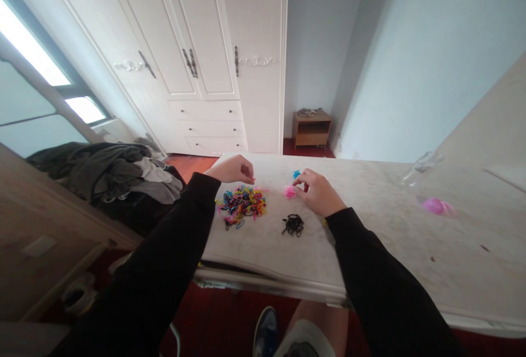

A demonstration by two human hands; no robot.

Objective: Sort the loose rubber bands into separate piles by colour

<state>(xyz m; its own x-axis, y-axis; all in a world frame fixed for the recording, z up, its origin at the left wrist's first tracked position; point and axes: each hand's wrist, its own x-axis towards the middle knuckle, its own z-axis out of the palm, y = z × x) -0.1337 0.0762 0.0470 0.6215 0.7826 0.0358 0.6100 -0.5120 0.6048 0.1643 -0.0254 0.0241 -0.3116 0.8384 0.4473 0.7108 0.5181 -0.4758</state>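
Observation:
A mixed heap of small coloured rubber hair bands (242, 203) lies on the pale table. Above its far edge, my left hand (234, 170) is closed in a pinch, with a tiny bit of pink at its fingertips that looks like one band. My right hand (318, 191) is pinched at the edge of a small pile of pink hair bands (290, 191); whatever is between those fingertips is hidden. Just beyond it sits a little blue pile (296, 174). Closer to me is a pile of black hair bands (293, 225). A speck of yellow (325, 222) shows beside my right wrist.
On the table's right side are a pink object (438, 206) and a clear plastic container (423, 168) lying tilted. The table's front edge (271, 280) runs near my legs. Clothes (119, 173) are heaped at left; a white wardrobe (197, 28) stands behind.

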